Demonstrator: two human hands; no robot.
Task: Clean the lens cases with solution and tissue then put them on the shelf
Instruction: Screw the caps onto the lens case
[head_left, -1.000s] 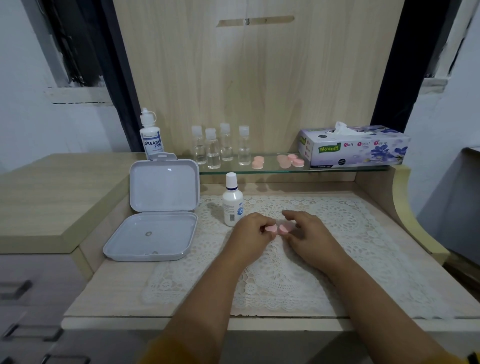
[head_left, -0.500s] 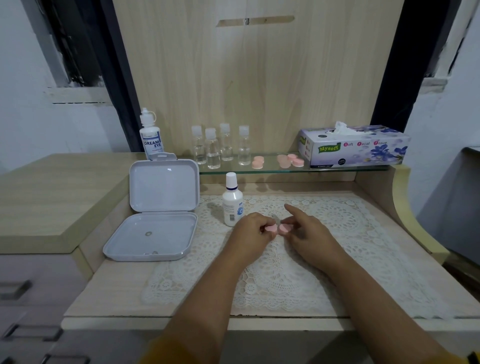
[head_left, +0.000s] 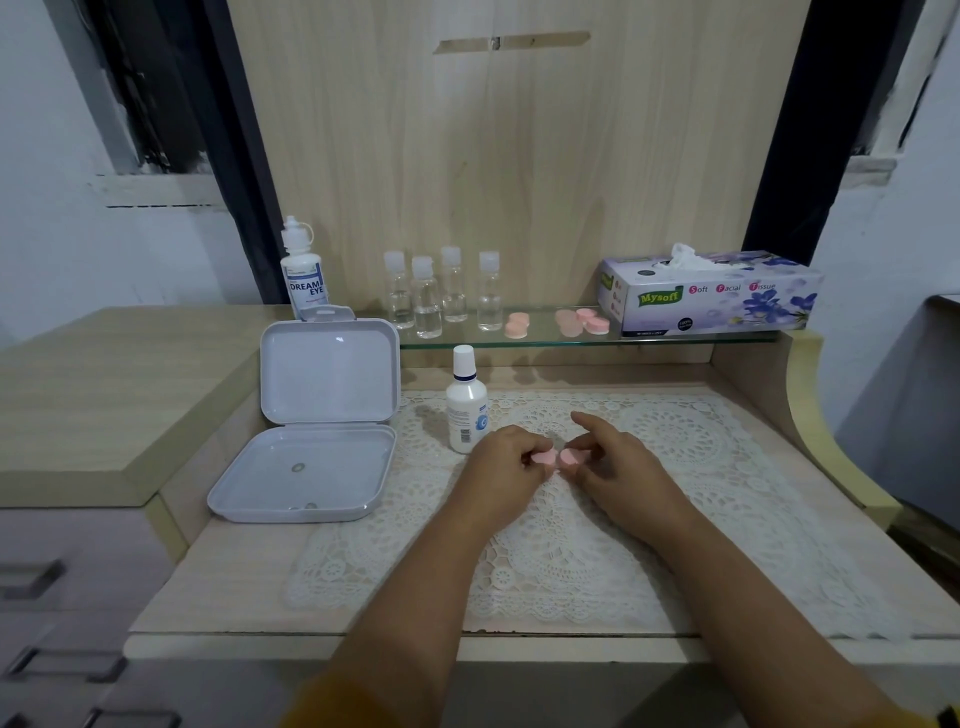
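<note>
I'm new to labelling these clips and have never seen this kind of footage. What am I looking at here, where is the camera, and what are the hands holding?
There is no machine: a person wears one wide-angle camera on the head, looking down at their own bare hands. The left hand and the right hand each grip one side of a pink lens case above a lace mat. Beside them stand a white solution bottle and an open grey box. The glass shelf behind carries four small clear bottles, more pink cases and a tissue box.
</note>
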